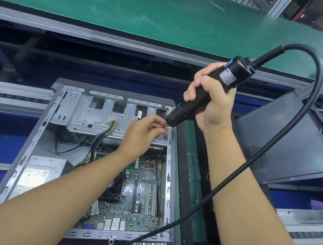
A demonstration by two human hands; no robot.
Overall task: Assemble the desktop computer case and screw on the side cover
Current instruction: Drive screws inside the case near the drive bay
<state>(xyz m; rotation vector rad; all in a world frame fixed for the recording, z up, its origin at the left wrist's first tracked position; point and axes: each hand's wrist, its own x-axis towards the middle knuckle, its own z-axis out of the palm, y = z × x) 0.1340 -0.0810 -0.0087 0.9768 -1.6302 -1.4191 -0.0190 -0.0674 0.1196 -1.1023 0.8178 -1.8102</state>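
Note:
An open desktop case (43,126) lies on its side, with the motherboard (143,193), a power supply (38,173) and a silver drive cage (93,116) exposed. My right hand (211,99) grips a black electric screwdriver (202,94), tilted down-left with its tip near the case's far right corner. My left hand (147,129) pinches something small, apparently a screw, right at the screwdriver tip. The dark side cover (284,141) leans off to the right, apart from the case.
The screwdriver's thick black cable (297,121) loops over my right forearm and down across the case's near edge. A green conveyor belt (144,15) runs along the back behind a metal rail. Grey rails and blue frames flank the case.

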